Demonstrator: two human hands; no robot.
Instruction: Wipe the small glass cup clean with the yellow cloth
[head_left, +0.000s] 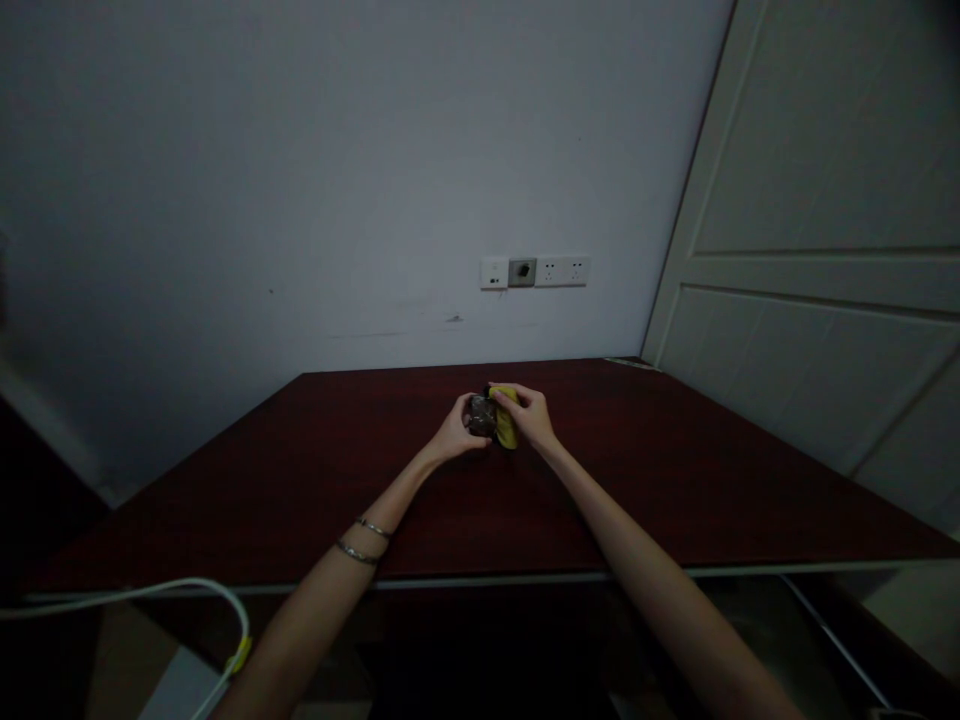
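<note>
Above the middle of the dark red tabletop [315, 500], my left hand [454, 432] is curled around a small round, dark, shiny object [482, 416]. It looks glassy, but its exact kind is too dim to make out. My right hand [531, 412] pinches a yellow cloth [506, 425] between thumb and fingers. The cloth hangs down beside the round object's right side, close against it. A small black part shows at the top between the two hands; I cannot tell what it belongs to. Two bracelets [361, 540] circle my left forearm.
A pale wall with a row of sockets [561, 271] rises behind the table. To the right stands a white panelled door [817, 270]. A white cable [187, 583] loops at the table's front left edge, near my left forearm.
</note>
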